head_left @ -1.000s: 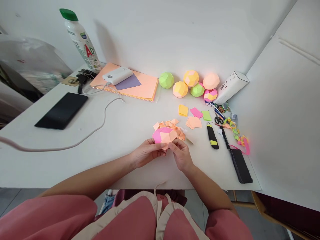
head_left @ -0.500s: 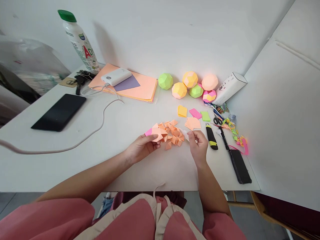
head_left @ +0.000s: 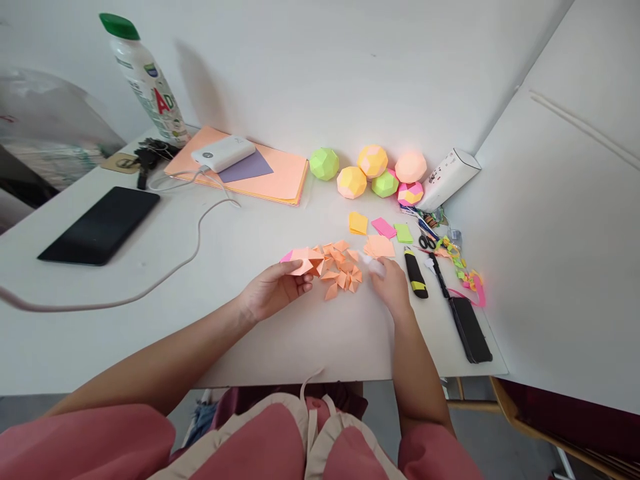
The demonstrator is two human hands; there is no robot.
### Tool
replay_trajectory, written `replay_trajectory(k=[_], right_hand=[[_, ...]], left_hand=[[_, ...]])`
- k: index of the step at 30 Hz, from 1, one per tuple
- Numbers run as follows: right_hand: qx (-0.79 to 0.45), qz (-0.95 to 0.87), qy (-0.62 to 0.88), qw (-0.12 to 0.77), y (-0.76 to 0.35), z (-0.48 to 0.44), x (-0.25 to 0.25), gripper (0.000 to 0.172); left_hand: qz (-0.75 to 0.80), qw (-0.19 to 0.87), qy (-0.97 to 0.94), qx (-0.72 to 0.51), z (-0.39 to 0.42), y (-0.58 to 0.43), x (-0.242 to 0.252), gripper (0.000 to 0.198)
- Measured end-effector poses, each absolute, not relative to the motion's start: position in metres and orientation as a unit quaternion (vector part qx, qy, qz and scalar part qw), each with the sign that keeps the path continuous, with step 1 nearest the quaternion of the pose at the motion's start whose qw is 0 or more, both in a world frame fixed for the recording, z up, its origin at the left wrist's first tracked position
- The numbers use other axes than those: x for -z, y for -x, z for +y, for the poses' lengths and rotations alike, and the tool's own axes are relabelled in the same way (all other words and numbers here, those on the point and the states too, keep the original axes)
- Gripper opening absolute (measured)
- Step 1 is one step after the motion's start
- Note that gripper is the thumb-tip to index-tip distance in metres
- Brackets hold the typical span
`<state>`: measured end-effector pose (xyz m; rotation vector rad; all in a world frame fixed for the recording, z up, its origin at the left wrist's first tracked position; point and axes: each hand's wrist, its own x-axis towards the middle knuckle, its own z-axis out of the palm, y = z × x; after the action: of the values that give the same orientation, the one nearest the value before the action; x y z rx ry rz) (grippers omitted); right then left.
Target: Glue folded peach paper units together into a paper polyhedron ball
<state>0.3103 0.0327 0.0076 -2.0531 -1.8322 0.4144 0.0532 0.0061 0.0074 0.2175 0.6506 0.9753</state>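
Observation:
My left hand [head_left: 274, 290] is closed, thumb on top, on a partly joined folded-paper model [head_left: 304, 259] in orange with a pink end. It is held a little above the desk, left of a heap of folded orange paper pieces [head_left: 343, 273]. On the heap's other side, my right hand [head_left: 391, 287] is closed round a small whitish, translucent tube [head_left: 376, 267]. Its tip points toward the heap, and its lower part is hidden in my fingers. Just beyond that hand lies a stack of flat orange paper squares [head_left: 381, 247].
Behind are finished paper balls [head_left: 324, 164] and yellow, pink and green paper stacks [head_left: 384, 228]. A cutter [head_left: 416, 273], scissors [head_left: 427, 241] and black case [head_left: 470, 330] lie right. Left are a tablet [head_left: 100, 225], power bank [head_left: 223, 153], cable [head_left: 196, 250] and bottle [head_left: 150, 87].
My right hand has turned from a pinch with the fingertips up to a lower grip round the tube. The left hand keeps the paper model, now tilted differently. The whole view has shifted slightly.

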Motion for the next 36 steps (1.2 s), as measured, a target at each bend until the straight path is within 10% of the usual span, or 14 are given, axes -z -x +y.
replay_trajectory(k=[8, 13, 36], right_hand=[[-0.31, -0.549, 0.615, 0.473, -0.306, 0.029, -0.015, 0.044], [-0.441, -0.575, 0.506, 0.468, -0.295, 0.017, -0.021, 0.041], [-0.17, -0.774, 0.351, 0.499, -0.265, -0.007, -0.025, 0.037]], left_hand=[[0.302, 0.827, -0.114, -0.46, 0.008, -0.052, -0.005, 0.015], [0.295, 0.827, -0.111, -0.465, 0.008, -0.053, -0.007, 0.017], [0.287, 0.819, -0.17, -0.466, 0.008, -0.058, -0.009, 0.011]])
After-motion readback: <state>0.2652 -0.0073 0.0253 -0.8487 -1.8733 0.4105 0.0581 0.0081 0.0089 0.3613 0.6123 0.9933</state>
